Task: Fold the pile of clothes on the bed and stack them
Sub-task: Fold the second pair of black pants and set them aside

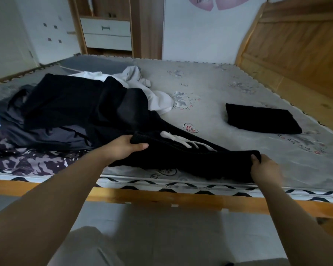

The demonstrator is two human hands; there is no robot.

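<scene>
both hands grip black trousers (181,160) (white drawstring (181,141)) by waistband.

I count two hands, the left hand (127,147) and the right hand (264,167). I see one folded black garment (261,119) lying apart, one black drawstring garment (181,156) with two white cords (181,142), and one unfolded pile (65,112); its pieces overlap too much to count. Two drawers (106,34) show behind the one bed (229,89).
</scene>
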